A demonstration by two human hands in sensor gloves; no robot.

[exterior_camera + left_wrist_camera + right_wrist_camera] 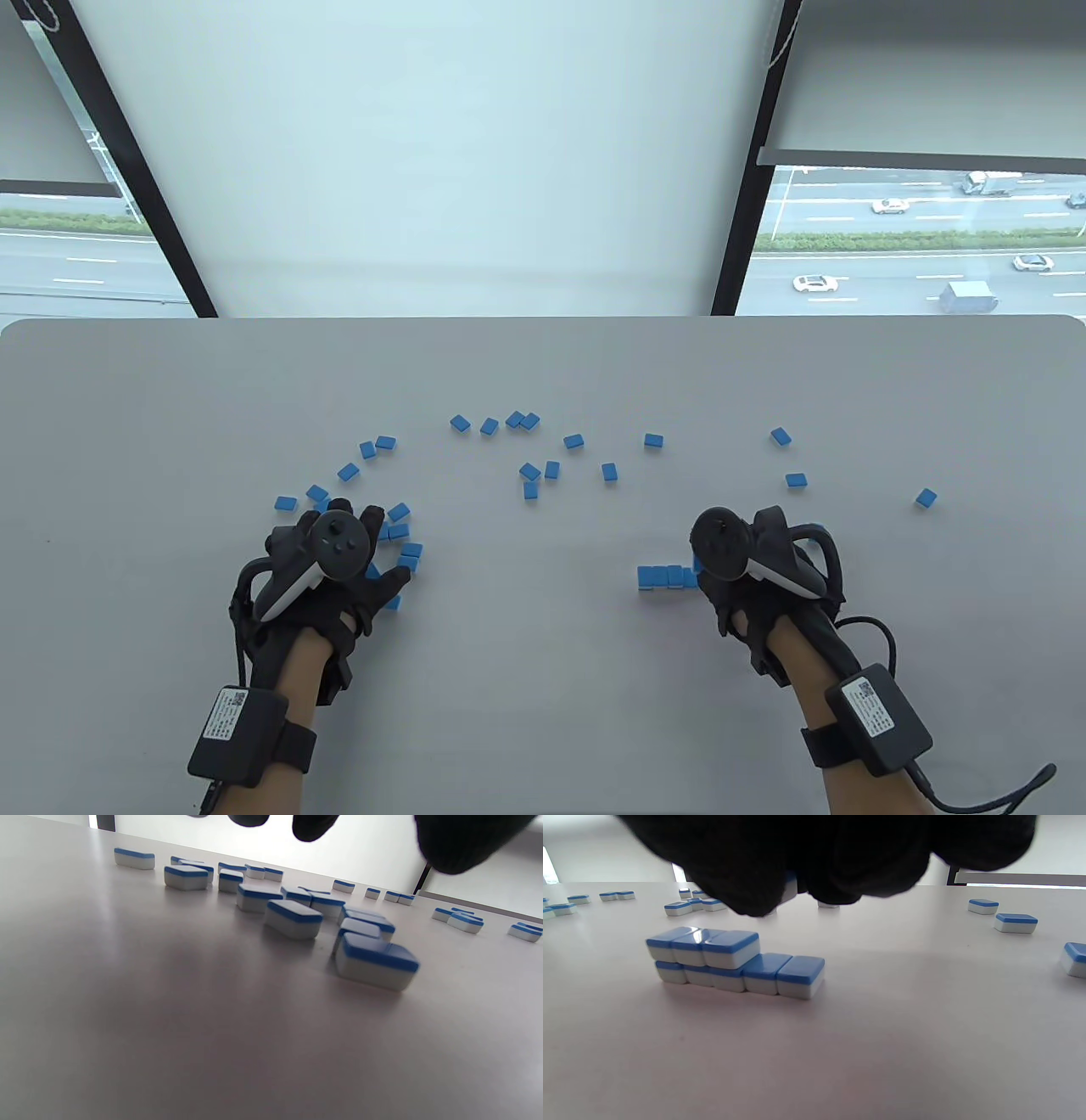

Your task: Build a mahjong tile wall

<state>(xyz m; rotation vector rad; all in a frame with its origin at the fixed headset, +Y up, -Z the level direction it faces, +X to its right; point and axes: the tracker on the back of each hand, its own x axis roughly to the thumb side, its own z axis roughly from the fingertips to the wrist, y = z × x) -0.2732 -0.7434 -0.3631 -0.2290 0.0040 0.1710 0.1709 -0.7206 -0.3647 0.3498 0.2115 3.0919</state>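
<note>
The wall [736, 961] stands on the grey counter [543, 679] just below and in front of the right hand [755, 564]. In the right wrist view it is a bottom row of five tiles touching side by side, blue backs up, with three more stacked on the row's left part. In the table view only the wall's left end [666, 576] shows beside that hand.

The right hand's fingers [746, 878] hang curled above the wall. A sliver of blue and white [790, 887] shows between them, seemingly a tile [790, 887] they pinch, though the glove hides most of it.

The left hand [335, 564] lies over a loose cluster of tiles [404, 543]. In the left wrist view its fingertips [462, 844] hang above the nearest tiles [375, 961], apart from them and holding nothing; they look loosely spread.

More tiles [573, 441] lie scattered face down beyond both hands, out toward the far side of the counter.

White labels [227, 713] with small print and a square code sit on the black wrist boxes; the print is too small to read. No markings show on the tile backs.
</note>
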